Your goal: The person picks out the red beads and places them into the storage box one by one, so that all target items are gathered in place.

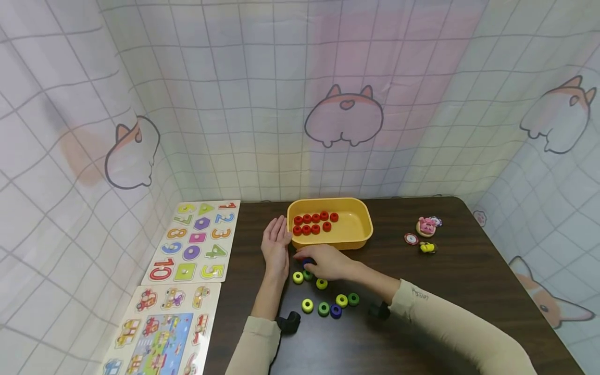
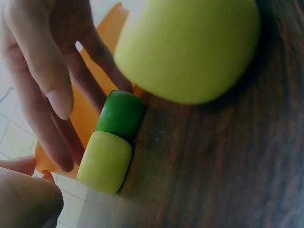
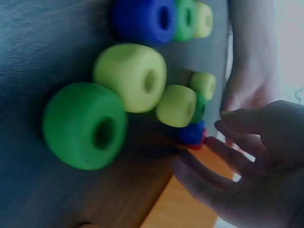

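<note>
A yellow tray (image 1: 349, 245) holds several red beads (image 1: 316, 219) in two rows. My left hand (image 1: 275, 250) lies beside the tray's left end, fingers extended and holding nothing. My right hand (image 1: 328, 260) reaches in front of the tray, over a blue bead (image 3: 191, 134) and a red bead (image 3: 196, 146). Its fingers are loosely bent and apart, with no bead visibly gripped. Close by stand a green bead (image 2: 121, 113) and a yellow bead (image 2: 105, 162), touching each other. Part of the blue and red beads is hidden by the hand in the head view.
Nearer me lie more yellow, green and blue beads (image 1: 335, 311). Number (image 1: 192, 239) and vehicle (image 1: 164, 328) puzzle boards lie along the left. Right of the tray are a pink pig figure (image 1: 426, 226), a yellow toy (image 1: 427, 247) and round chips (image 1: 411, 239). Patterned curtains (image 1: 262, 130) surround the table.
</note>
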`<state>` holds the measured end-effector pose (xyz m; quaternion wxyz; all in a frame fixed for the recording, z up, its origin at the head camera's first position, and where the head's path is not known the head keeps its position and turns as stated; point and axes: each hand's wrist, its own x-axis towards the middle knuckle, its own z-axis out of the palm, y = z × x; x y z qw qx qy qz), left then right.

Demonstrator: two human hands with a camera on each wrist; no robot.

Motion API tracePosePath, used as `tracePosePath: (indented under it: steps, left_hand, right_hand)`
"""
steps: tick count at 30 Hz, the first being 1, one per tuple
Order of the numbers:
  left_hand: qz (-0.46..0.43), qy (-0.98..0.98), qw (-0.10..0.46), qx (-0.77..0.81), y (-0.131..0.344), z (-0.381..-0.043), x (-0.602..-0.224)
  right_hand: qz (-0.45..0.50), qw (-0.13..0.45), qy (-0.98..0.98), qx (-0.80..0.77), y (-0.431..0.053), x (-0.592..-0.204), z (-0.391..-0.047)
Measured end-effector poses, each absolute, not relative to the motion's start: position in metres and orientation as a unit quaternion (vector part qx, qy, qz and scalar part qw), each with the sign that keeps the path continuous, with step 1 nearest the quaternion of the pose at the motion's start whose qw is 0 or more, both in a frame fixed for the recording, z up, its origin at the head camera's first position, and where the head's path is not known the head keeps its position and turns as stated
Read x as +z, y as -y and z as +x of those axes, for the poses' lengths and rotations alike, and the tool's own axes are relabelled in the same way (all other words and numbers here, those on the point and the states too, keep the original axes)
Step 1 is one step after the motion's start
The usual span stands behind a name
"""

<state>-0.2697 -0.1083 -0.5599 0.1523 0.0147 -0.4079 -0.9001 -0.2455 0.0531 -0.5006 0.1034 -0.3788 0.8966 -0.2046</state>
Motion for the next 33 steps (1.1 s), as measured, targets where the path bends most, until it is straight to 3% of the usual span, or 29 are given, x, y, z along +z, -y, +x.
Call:
tracePosePath:
  steps: [10, 13, 22, 29, 33]
  left_hand:
    - [0.016, 0.407, 0.151, -0.901, 0.107, -0.271, -0.557]
    - [0.022, 0.41, 0.15, -0.9, 0.107, -0.27, -0.556]
    - [0.028, 0.408, 0.152, -0.9, 0.109, -0.27, -0.56]
    - [0.027, 0.412, 0.156, -0.897, 0.107, -0.269, -0.561]
    - [0.023, 0.407, 0.149, -0.901, 0.109, -0.27, -0.559]
  right_hand:
    - [-0.348, 0.077, -0.905, -0.232, -0.066, -0.503, -0.243]
    - [-0.33, 0.109, -0.904, -0.248, -0.072, -0.506, -0.247]
    - [-0.19, 0.297, -0.815, -0.46, -0.082, -0.517, -0.254]
    - [-0.173, 0.34, -0.761, -0.524, -0.095, -0.506, -0.261]
    - [-0.171, 0.329, -0.75, -0.547, -0.106, -0.479, -0.277]
